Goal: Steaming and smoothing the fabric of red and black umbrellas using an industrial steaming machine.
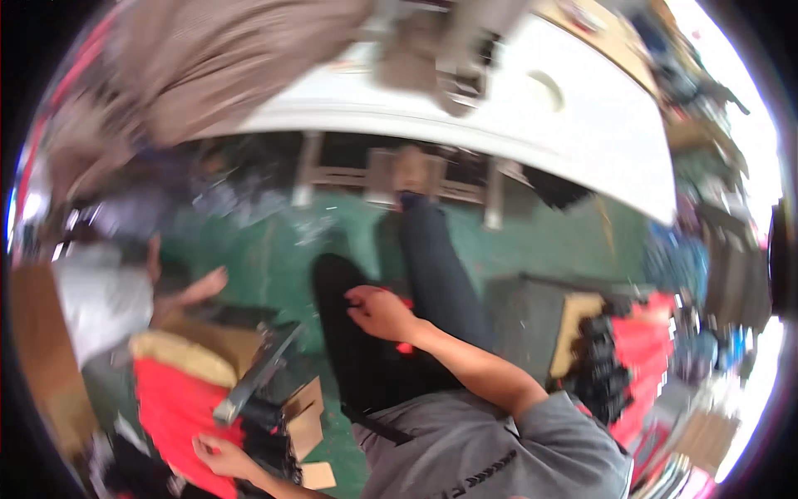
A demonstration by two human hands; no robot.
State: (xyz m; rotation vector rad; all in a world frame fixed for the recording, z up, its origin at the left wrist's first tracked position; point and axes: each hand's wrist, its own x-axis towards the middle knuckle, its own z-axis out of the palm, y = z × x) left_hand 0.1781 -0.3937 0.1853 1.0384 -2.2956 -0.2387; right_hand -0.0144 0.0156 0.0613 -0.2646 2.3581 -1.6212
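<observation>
the right hand (382, 313), curled, is beside a red piece (405, 348) over the dark trousers (436, 258); its grip is too blurred to tell. the left hand (223, 457), loosely bent, is at the red pile (170, 403), grip unclear too. beyond: green floor (565, 249), white table (594, 112). the grey shirt (449, 424) bears dark lettering.

White tabletop (611, 133), brown fabric (233, 62) draped over its left, blurred machine (472, 50) mid-table
</observation>
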